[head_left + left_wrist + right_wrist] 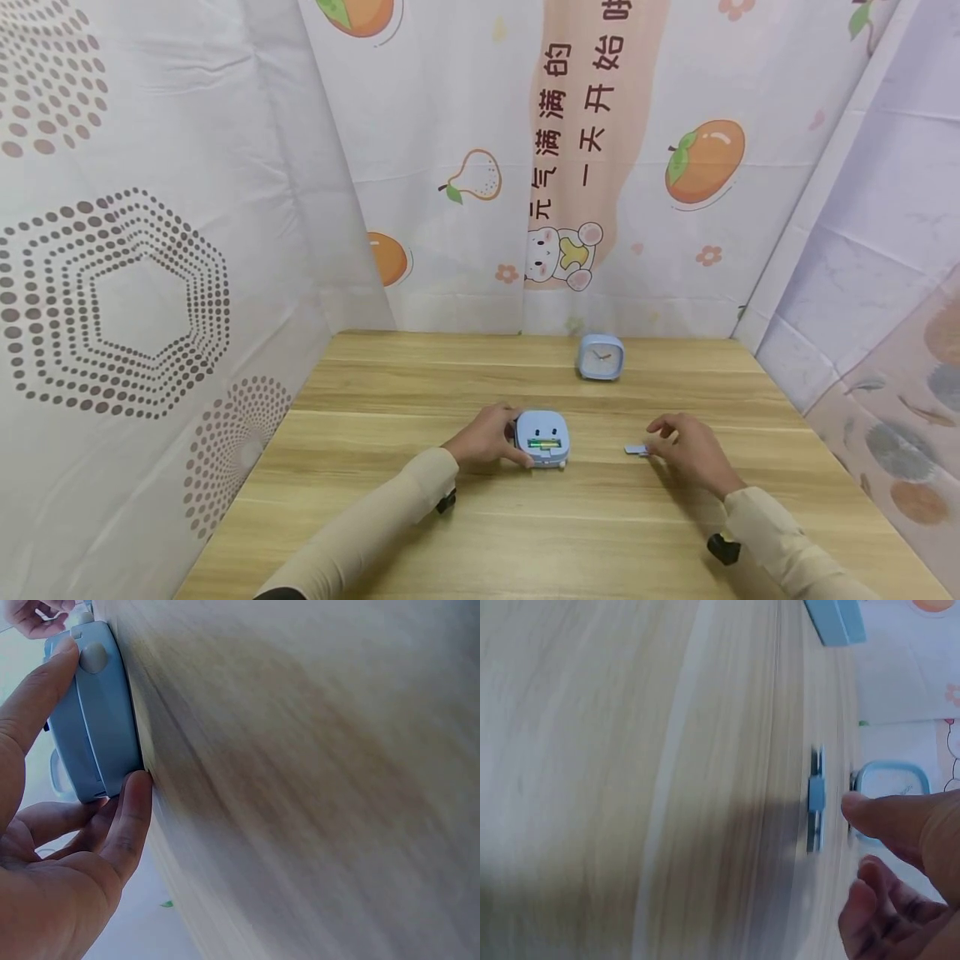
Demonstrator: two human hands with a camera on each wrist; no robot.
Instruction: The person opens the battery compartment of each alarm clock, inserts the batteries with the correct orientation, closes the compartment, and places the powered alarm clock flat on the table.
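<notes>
A light blue alarm clock [543, 423] lies on its face on the table, back side up. In its uncovered battery slot sits a green and yellow battery [545, 444]. My left hand [486, 437] grips the clock by its side, thumb at the foot edge and fingers [131, 817] along the opposite edge in the left wrist view. To the right, a small blue battery cover [817, 795] lies on the wood. Close beside it is my right hand [692, 456], thumb and fingers parted, with a gap between thumb and cover in the right wrist view.
Another light blue clock [601, 357] stands upright near the back edge, its dial toward me. The wooden table [420, 375] is bordered by a printed curtain [450, 250] behind and hanging cloths at both sides.
</notes>
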